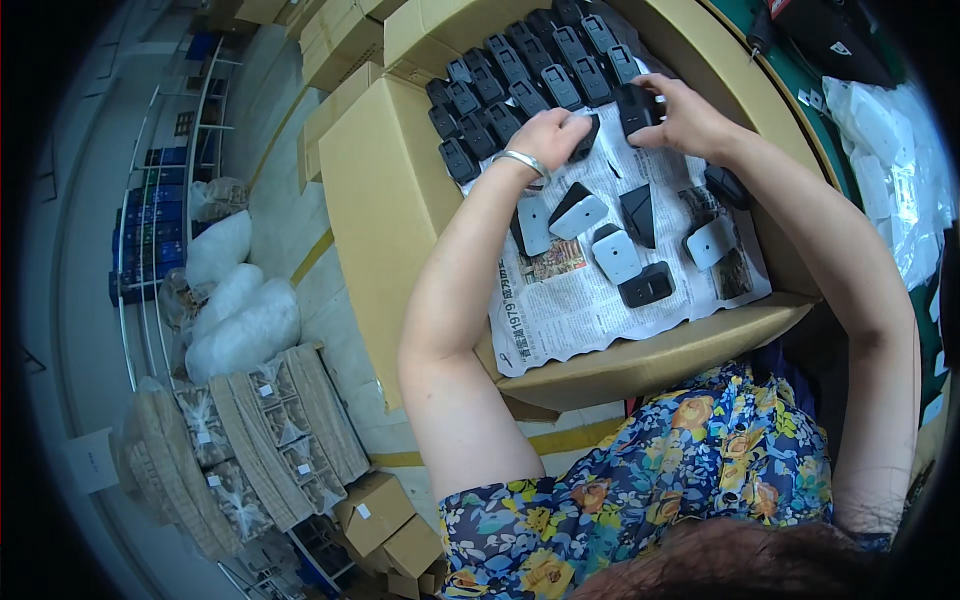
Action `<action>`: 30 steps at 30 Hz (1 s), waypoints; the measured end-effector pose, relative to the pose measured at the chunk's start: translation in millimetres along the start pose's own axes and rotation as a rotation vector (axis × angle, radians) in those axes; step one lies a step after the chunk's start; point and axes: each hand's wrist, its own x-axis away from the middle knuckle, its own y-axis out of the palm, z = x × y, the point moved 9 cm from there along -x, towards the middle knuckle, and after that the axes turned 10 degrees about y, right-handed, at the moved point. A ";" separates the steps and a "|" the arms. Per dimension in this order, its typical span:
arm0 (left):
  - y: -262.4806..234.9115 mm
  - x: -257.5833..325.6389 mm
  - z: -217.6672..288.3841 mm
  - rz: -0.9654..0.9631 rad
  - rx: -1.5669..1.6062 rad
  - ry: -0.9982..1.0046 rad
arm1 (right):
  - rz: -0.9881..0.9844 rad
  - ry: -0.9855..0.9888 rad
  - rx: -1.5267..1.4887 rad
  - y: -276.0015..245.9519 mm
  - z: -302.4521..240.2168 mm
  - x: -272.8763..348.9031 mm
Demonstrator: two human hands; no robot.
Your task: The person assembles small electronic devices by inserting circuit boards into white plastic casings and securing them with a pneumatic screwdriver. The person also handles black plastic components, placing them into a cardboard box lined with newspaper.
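Observation:
Both my hands reach into an open cardboard box point(660, 350) lined with newspaper point(555, 325). My left hand point(550, 140), with a silver bangle at the wrist, is closed around a small black plastic part point(587, 143), mostly hidden by the fingers. Just right of it, my right hand point(685, 115) grips another black plastic part point(638, 112) between thumb and fingers. Rows of similar black parts point(561, 88) stand along the far side. Nearer me lie several loose ones, some with a white plate with a small hole point(616, 255), others showing plain black faces point(646, 286).
A raised box flap point(385, 220) extends on the left. To the right, a green work surface point(840, 165) holds a clear plastic bag of white pieces point(890, 170). Stacked cartons point(345, 45), a shelf with blue boxes point(155, 215) and bundled grey-brown cardboard dividers point(255, 430) stand further left.

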 end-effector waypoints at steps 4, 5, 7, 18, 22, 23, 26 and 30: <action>14.7 6.3 -23.3 -0.062 0.319 -0.272 | -0.134 -0.026 -0.093 30.9 -6.1 -10.2; 6.6 -0.3 -25.1 -0.042 0.166 -0.224 | -0.118 -0.035 -0.084 33.2 -4.3 -13.0; -2.5 -4.0 -29.0 -0.023 -0.199 -0.180 | -0.136 -0.039 -0.080 39.6 1.9 -19.6; -5.0 9.9 -0.5 -0.024 -0.402 -0.107 | -0.214 0.138 -0.326 43.7 21.3 -27.6; -41.3 28.2 -20.8 -0.027 -0.260 0.069 | -0.251 0.153 -0.412 39.9 14.8 -20.5; -58.1 38.3 -26.9 -0.029 -0.227 0.015 | -0.252 0.171 -0.441 40.3 16.8 -21.6; -93.8 68.7 -58.8 0.008 -0.310 -0.211 | -0.286 0.225 -0.477 45.4 11.5 -16.2; -73.7 75.6 -58.9 -0.311 -0.490 -0.087 | -0.307 0.213 -0.461 53.1 15.6 -18.9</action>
